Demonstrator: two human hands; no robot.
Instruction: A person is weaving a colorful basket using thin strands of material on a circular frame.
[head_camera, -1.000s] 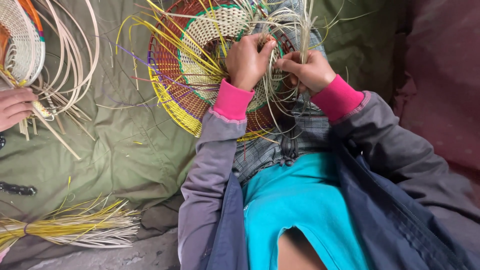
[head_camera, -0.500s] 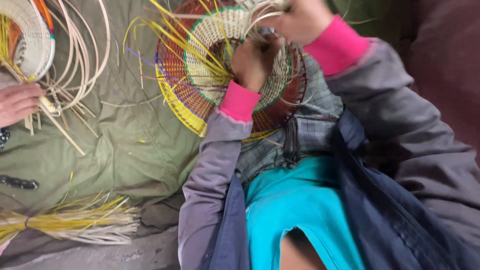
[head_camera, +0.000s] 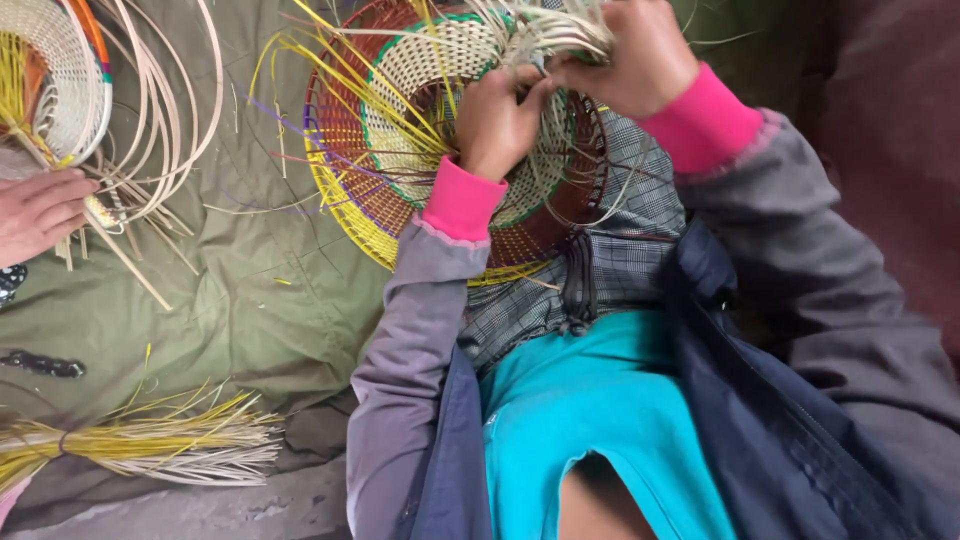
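Note:
A round woven basket (head_camera: 400, 150) with cream centre, green ring, reddish-brown band and yellow rim rests on my lap, tilted toward me. Loose yellow and pale strands stick out of it. My left hand (head_camera: 497, 118) is closed on the weave near the basket's middle. My right hand (head_camera: 630, 55) grips a bunch of pale strands (head_camera: 545, 30) at the top of the basket, close to my left hand. Pink cuffs and grey sleeves cover both wrists.
Another person's hand (head_camera: 40, 212) at the left edge holds a second cream basket (head_camera: 55, 80) with long pale cane strips (head_camera: 170, 130). A tied bundle of yellow and white strands (head_camera: 140, 440) lies on the green cloth (head_camera: 230, 310) at lower left.
My right hand rose toward the top of the view pulling strands, then came back down beside my left hand. The view has shifted closer to the basket.

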